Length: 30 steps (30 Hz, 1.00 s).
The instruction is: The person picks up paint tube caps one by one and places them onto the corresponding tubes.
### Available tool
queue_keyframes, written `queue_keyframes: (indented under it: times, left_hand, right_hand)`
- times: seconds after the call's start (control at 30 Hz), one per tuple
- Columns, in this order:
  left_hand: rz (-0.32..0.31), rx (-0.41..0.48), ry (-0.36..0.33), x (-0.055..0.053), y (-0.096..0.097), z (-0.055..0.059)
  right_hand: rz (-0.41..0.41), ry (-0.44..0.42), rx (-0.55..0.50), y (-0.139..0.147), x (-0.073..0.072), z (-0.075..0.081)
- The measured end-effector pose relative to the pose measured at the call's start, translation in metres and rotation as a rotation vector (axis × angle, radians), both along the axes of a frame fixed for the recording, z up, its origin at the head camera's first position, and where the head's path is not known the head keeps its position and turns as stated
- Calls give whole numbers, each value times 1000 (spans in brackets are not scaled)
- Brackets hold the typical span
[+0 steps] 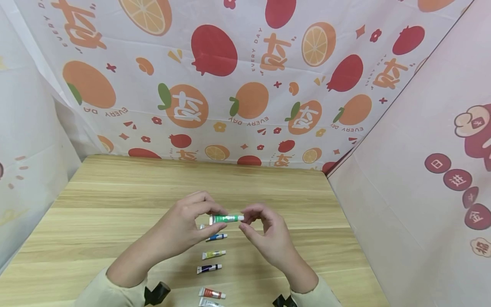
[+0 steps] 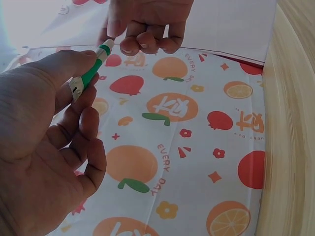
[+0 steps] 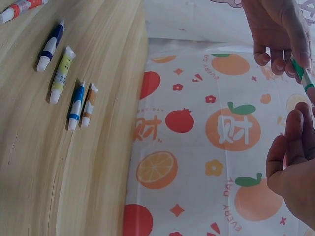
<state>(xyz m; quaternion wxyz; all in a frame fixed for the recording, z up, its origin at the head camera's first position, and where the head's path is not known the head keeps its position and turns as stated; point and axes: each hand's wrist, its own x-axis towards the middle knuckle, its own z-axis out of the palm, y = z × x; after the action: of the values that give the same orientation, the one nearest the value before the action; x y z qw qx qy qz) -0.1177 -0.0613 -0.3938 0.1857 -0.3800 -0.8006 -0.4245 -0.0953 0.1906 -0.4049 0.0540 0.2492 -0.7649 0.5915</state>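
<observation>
My left hand (image 1: 189,219) pinches a green paint tube (image 1: 226,218) between thumb and fingers, with the tube's white cap pointing right. Close to that cap, the thumb and index finger of my right hand (image 1: 270,230) are bent and spread a little apart. Whether they touch the cap is hard to see; in the left wrist view the cap shows uncovered just below the right thumb. Below the hands lie a blue paint tube (image 1: 216,237) and an orange-brown paint tube (image 3: 89,105), the latter mostly hidden in the head view.
Nearer on the wooden table (image 1: 307,256) lie a yellow tube (image 1: 213,254), a dark purple tube (image 1: 209,268), a red tube (image 1: 212,293) and a silver-white tube (image 1: 209,302), roughly in a column. A fruit-print cloth (image 1: 245,140) stands behind the table, with pale sheets at both sides.
</observation>
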Motion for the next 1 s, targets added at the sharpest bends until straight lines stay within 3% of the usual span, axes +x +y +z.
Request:
queue_keyframes:
  times: [0.27,0.63,0.83,1.0]
  left_hand:
    - [-5,-6,14,0,0,1]
    - [-14,-10,13,1,0,1]
    - [2,-10,14,-1,-2,1]
    - [1,-1,25,-4,-4,1]
  right_hand:
    - [-22,2,-5,-5,0,2]
    - [-54,-20,109,-4,-2,-2]
    - [-2,-44,84,0,-4,-3]
    - [26,21,49,1,-3,0]
